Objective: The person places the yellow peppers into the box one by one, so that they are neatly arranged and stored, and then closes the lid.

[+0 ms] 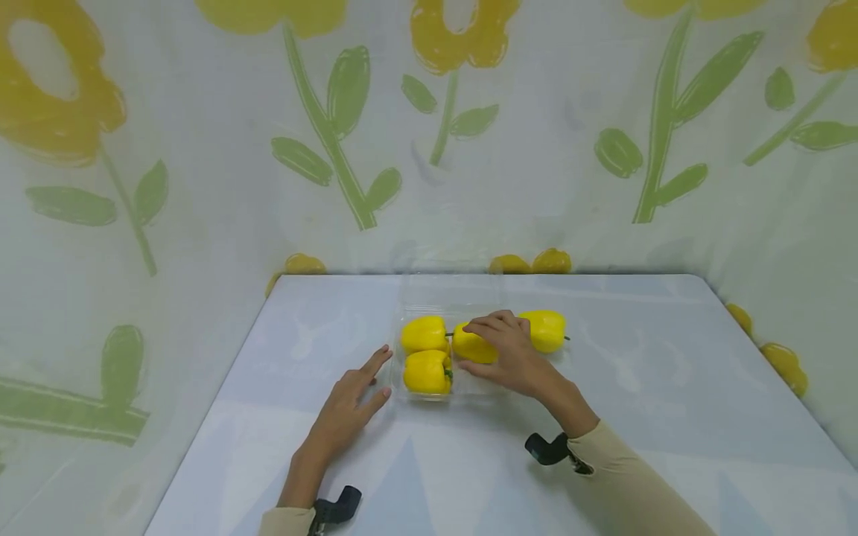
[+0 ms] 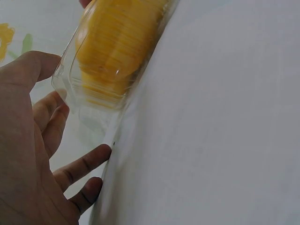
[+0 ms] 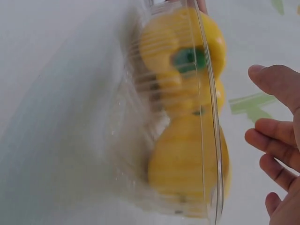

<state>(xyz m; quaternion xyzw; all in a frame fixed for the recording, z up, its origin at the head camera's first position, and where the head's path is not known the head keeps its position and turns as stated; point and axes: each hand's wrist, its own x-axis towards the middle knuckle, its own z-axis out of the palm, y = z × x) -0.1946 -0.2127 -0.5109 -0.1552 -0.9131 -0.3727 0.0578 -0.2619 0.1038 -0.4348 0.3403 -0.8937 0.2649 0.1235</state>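
Observation:
A clear plastic clamshell box (image 1: 436,398) stands on the table with its lid (image 1: 452,290) raised at the back. Inside are three yellow bell peppers: one at the back left (image 1: 424,333), one at the front left (image 1: 427,372) and one at the back right (image 1: 472,346). My right hand (image 1: 512,357) hovers over the back right pepper with fingers spread and loosely bent; the right wrist view shows a gap between fingertips (image 3: 260,136) and peppers. At the box's left edge is my left hand (image 1: 348,406), fingers extended, its thumb (image 2: 44,63) close against the plastic.
Another yellow bell pepper (image 1: 546,331) lies on the table just right of the box, partly behind my right hand. The white table (image 1: 670,357) ends at the back against a flower-printed curtain (image 1: 509,186). Black wrist cameras (image 1: 546,449) sit at both sleeves.

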